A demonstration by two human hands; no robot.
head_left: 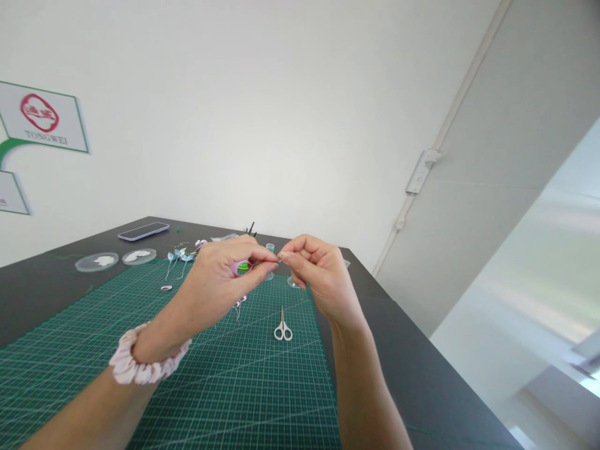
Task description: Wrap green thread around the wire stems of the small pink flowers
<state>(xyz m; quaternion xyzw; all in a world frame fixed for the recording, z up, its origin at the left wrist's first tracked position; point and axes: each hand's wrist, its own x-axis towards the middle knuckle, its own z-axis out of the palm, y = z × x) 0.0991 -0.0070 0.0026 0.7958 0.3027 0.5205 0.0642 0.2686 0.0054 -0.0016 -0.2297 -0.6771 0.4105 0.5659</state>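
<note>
My left hand [218, 269], with a pale scrunchie [145, 374] round its wrist, is closed in a pinch over the mat. A pale purple petal-like piece [235, 267] shows inside its curled fingers, along with a thin pale strand. My right hand [323, 275] pinches the strand's other end, its fingertips almost touching the left ones. Whether the strand is wire or thread I cannot tell. Below the hands, small white-handled scissors [283, 331] lie closed on the green cutting mat [244, 394]. Small pink pieces on thin stems [240, 304] lie partly hidden behind my left wrist.
Pale blue flower pieces [180, 255] and a small pink piece [166, 287] lie on the mat's far left. Beyond are two shallow dishes [96, 262] with white pieces and a phone [143, 231]. A small clear bottle [270, 247] stands behind my hands, near the wall.
</note>
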